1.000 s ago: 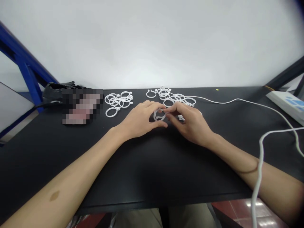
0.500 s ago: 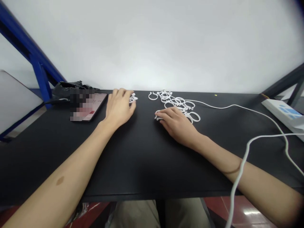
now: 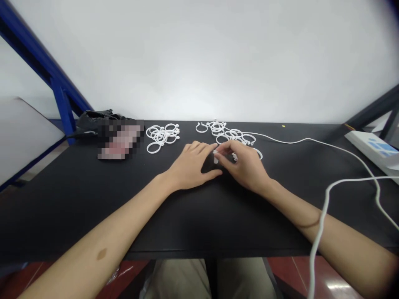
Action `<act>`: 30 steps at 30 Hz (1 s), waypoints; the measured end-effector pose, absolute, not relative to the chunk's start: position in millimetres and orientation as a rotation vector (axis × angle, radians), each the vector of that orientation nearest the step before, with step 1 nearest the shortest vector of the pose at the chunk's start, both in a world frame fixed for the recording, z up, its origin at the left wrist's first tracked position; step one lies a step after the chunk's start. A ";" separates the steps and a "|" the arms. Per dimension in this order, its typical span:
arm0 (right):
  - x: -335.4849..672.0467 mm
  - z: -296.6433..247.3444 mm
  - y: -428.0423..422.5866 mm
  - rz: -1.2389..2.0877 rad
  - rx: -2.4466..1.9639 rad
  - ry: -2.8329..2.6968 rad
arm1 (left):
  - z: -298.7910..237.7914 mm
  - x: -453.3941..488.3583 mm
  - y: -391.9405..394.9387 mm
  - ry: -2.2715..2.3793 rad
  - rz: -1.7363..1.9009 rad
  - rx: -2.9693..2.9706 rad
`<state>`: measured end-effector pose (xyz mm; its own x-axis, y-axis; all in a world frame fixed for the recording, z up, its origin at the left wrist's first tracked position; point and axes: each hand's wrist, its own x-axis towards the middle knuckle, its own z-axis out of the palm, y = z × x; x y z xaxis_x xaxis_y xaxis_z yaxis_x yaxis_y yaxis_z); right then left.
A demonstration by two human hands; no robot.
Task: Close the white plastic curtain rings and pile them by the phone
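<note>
Both hands are meeting mid-table: the right hand (image 3: 246, 166) is pinching a white ring (image 3: 215, 154) at its fingertips while the left hand (image 3: 193, 164) is touching it with loosely curled fingers. Ring piles (image 3: 162, 133) are lying behind, a white cable (image 3: 324, 207) is crossing the right forearm

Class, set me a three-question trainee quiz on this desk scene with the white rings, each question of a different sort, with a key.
1. True or false: the left hand and right hand meet at one small white ring.
2. Which heap lies nearer the right hand: A, the left ring pile, or B, the right ring pile?
3. Fill in: the white cable runs over the black ____.
Key: 1 true; 2 B; 3 table.
</note>
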<state>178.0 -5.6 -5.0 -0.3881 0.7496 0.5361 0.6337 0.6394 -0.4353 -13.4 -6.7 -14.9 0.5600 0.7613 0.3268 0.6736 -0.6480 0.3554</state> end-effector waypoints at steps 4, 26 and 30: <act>178.1 -0.8 -10.9 0.305 -1.046 -2.040 | -12.2 -8.8 -10.1 1.129 0.785 2.441; 186.7 -5.7 -1.3 0.303 -0.997 -2.270 | -11.0 -20.4 -3.5 1.254 0.753 2.630; 186.1 -8.0 0.4 0.290 -0.991 -2.282 | -12.1 -21.3 -2.8 1.257 0.743 2.639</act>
